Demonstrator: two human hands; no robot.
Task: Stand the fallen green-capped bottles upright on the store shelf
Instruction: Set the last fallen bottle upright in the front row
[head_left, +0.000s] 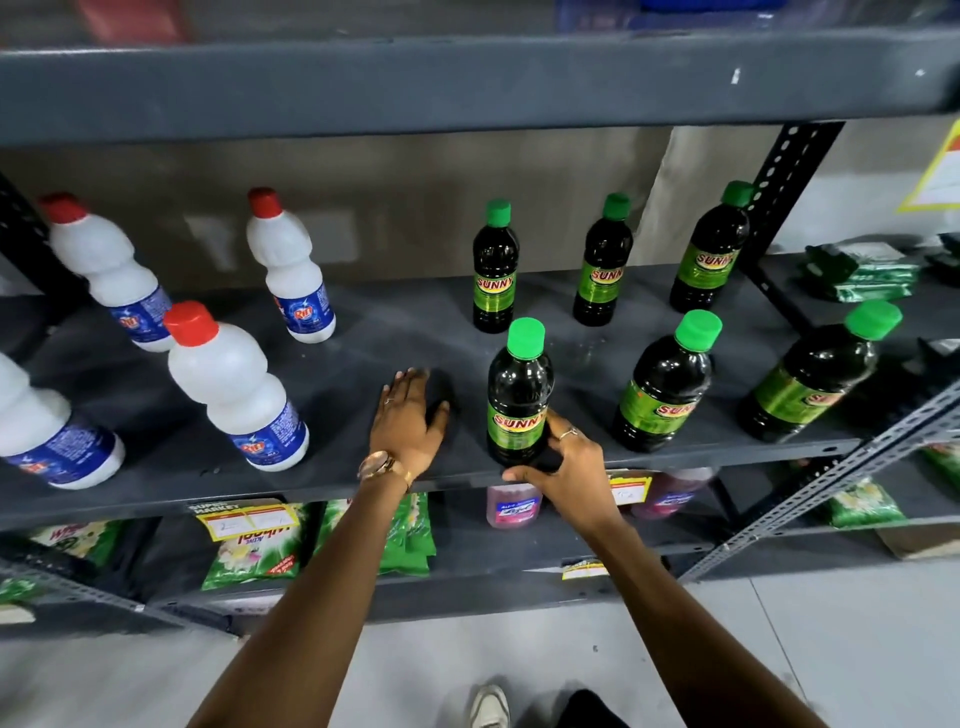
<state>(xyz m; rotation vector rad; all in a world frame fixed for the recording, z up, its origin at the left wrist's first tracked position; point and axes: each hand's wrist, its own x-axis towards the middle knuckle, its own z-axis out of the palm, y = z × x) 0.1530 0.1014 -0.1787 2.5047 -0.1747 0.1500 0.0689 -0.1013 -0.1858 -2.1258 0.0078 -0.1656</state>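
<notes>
Since all six green-capped bottles look upright, I'd say this is the last placement: the right hand (563, 462) wraps the base of the front bottle (519, 395) near the shelf (260, 493) edge (left hand (410, 421) lies flat, holding nothing). Next: let go gently.
</notes>
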